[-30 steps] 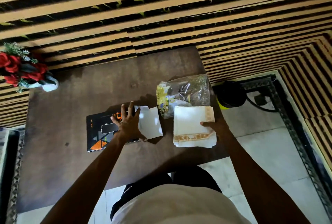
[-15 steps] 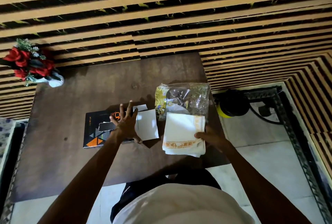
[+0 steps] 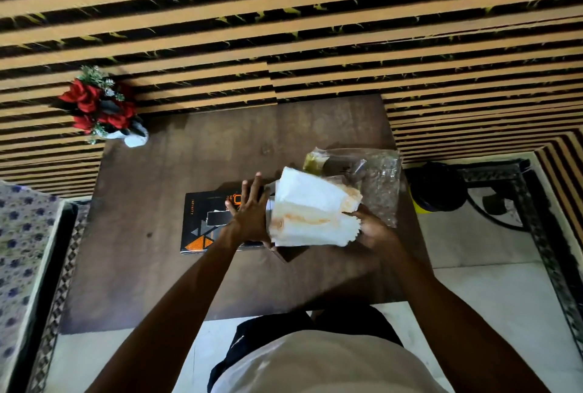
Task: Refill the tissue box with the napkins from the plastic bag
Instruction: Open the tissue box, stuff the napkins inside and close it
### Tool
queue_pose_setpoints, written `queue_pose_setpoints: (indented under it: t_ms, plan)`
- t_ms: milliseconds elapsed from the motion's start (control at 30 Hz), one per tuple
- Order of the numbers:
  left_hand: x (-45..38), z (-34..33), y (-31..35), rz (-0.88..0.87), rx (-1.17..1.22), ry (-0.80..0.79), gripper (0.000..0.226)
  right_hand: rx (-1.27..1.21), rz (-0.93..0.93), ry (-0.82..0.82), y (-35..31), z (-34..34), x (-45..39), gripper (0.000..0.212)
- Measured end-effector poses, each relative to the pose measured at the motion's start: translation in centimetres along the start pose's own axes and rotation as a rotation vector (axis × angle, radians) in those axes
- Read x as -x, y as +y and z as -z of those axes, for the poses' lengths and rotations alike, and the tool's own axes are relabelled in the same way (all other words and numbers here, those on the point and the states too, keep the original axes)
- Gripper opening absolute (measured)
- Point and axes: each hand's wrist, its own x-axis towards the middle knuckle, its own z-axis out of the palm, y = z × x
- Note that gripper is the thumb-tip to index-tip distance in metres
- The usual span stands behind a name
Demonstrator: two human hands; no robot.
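Note:
A flat black tissue box (image 3: 202, 225) with orange triangles lies in the middle of the dark wooden table (image 3: 151, 266). My left hand (image 3: 249, 213) lies on the box's right end, fingers spread, its edge against the napkins. A thick stack of white napkins (image 3: 312, 213) with an orange border is lifted and tilted over the box's right end. My right hand (image 3: 369, 228) grips the stack from its right side. The crumpled clear plastic bag (image 3: 378, 184) lies just behind and to the right. The box's opening is hidden by the napkins.
A white vase with red roses (image 3: 101, 108) stands at the table's far left corner, against the striped wall. A black and yellow round object (image 3: 435, 187) sits on the floor right of the table. A patterned cloth (image 3: 22, 250) lies at the left edge.
My right hand has lifted the napkin stack off the table and carried it left, tilted, over the box's white flap. My left hand stays on the box.

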Motion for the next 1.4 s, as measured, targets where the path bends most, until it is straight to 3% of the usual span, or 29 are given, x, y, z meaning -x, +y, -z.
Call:
queue_pose_setpoints:
  t_ms: [67, 233, 367, 500, 600, 667, 733, 900, 1133, 1267, 1400]
  plan:
    - [0.1, 0.1, -0.2, -0.009, -0.01, 0.008, 0.148, 0.08, -0.028, -0.055, -0.5, -2.1, -0.9, 0.039]
    - [0.2, 0.3, -0.9, -0.041, 0.01, 0.004, 0.146, 0.203, 0.107, -0.064, -0.1, -3.7, -3.7, 0.036]
    - [-0.2, 0.8, -2.2, -0.106, 0.087, -0.028, 0.139, 0.242, 0.089, -0.006, -0.6, -4.5, -4.1, 0.038]
    - [-1.4, 1.0, -3.5, -0.093, 0.271, -0.033, 0.106, 0.33, 0.02, 0.068, -1.3, -5.4, -4.8, 0.042]
    - [-1.8, 0.4, -3.2, 0.005, 0.386, 0.055, 0.076, 0.381, 0.047, 0.07, 0.8, -4.2, -8.3, 0.076]
    - [-1.5, 0.1, -2.5, 0.008, 0.474, 0.166, 0.052, 0.408, 0.048, 0.064, 2.4, -3.1, -10.2, 0.064]
    - [-1.1, 0.1, -2.0, 0.001, 0.544, 0.305, 0.034, 0.4, 0.02, 0.086, 0.1, -4.5, -7.2, 0.052]
    - [0.4, -0.6, -1.8, -0.069, 0.523, 0.446, 0.014, 0.317, -0.083, 0.092, -1.5, -5.6, -5.8, 0.032]
    - [1.0, -2.1, -1.3, -0.054, 0.251, 0.407, 0.028, 0.397, -0.124, 0.089, -1.6, -5.8, -6.5, 0.046]
    - [1.3, -2.8, -1.2, -0.018, 0.035, 0.273, 0.082, 0.355, -0.121, 0.067, -1.0, -5.5, -6.6, 0.045]
    - [1.3, -2.0, -1.2, -0.006, -0.036, 0.198, 0.094, 0.296, -0.076, 0.057, -0.4, -5.6, -6.4, 0.042]
